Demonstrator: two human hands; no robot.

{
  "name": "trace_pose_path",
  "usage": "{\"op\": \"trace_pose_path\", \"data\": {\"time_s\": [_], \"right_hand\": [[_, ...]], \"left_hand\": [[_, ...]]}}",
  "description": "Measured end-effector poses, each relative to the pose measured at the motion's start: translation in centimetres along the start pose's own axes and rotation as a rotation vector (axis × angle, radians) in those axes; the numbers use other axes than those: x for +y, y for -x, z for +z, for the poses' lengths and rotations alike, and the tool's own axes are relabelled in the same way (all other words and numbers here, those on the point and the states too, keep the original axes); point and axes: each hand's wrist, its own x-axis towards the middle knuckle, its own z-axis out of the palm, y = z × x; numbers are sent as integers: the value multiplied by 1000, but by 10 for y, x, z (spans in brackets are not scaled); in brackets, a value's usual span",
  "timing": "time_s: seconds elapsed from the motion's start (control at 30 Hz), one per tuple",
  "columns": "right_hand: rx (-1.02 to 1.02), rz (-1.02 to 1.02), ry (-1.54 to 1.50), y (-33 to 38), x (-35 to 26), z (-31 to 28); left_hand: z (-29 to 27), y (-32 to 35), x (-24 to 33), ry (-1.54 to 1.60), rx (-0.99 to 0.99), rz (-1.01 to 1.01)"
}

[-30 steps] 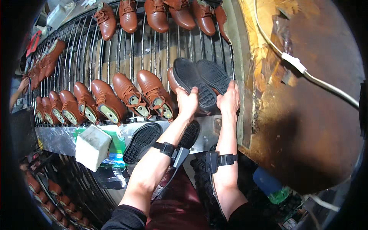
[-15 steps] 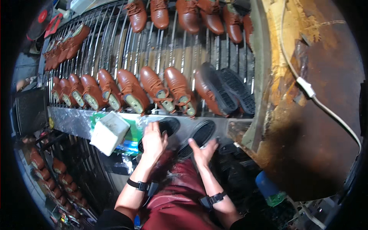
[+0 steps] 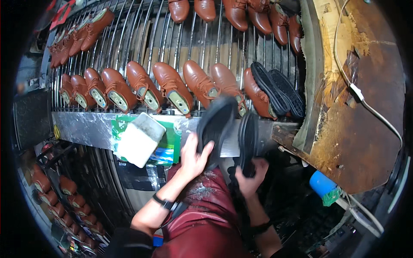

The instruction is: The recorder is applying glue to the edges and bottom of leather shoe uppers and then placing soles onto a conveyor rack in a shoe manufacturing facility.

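Note:
My left hand (image 3: 195, 155) grips a black shoe sole (image 3: 216, 124), blurred by motion and raised above the metal ledge. A second black shoe sole (image 3: 248, 137) is held on edge in my right hand (image 3: 252, 176), a little to the right of the first. Beyond the soles, a row of brown lace-up shoes (image 3: 172, 84) lies on the metal rods, toes pointing away. At that row's right end, two more black soles (image 3: 271, 88) rest by a brown shoe (image 3: 257, 92), one partly over it.
A white block-shaped container (image 3: 141, 139) stands on a green sheet (image 3: 174, 146) on the metal ledge (image 3: 81, 127). To the right is a worn brown board (image 3: 361, 129) with a white cable (image 3: 344, 73). More brown shoes (image 3: 235, 15) sit at the far side, others on a lower-left rack.
Both hands have lifted the two soles off the ledge, where they lay flat. The view has shifted slightly, and the shoe rows appear further right.

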Motion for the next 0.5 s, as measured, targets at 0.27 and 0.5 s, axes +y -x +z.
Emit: {"op": "trace_pose_path", "data": {"time_s": [0.27,0.5], "right_hand": [[-25,-391,100,-221,-22,110],[-63,-198,-181,-207,1,97]], "left_hand": [[84,-183,-63,539,385,-593],[78,-190,-39,731,247,-804]]}}
